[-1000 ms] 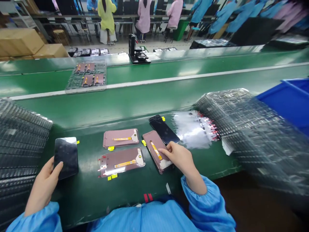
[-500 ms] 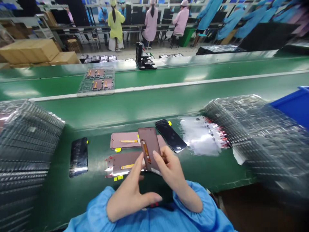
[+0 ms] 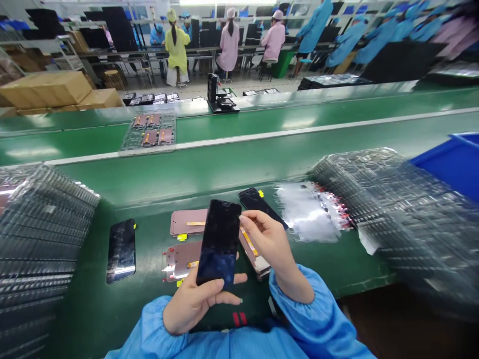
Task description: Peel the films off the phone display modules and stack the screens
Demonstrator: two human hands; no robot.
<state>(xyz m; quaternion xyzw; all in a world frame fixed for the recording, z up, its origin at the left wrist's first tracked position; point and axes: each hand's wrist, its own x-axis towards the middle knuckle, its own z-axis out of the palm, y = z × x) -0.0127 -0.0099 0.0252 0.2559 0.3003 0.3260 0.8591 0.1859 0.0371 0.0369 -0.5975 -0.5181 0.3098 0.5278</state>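
A black phone screen is tilted up, its glossy front toward me. My left hand supports its lower end, thumb over the front and fingers behind. At the screen's upper right edge, my right hand pinches with thumb and forefinger; a film tab there cannot be made out. Beneath and beside the screen lie brown-backed screens with yellow tabs. Another brown-backed screen, with red-tipped clear film, lies nearer me. Under my right hand is a further stack of screens with an orange flex cable.
Stacked clear trays stand left and right. One black screen lies at left, another behind my right hand. Clear films with red tabs are piled at right. A loaded tray sits beyond; people work behind.
The screen has been turned from its brown back to its black front. My left hand has taken its lower end, and my right hand has moved up to its upper right edge.
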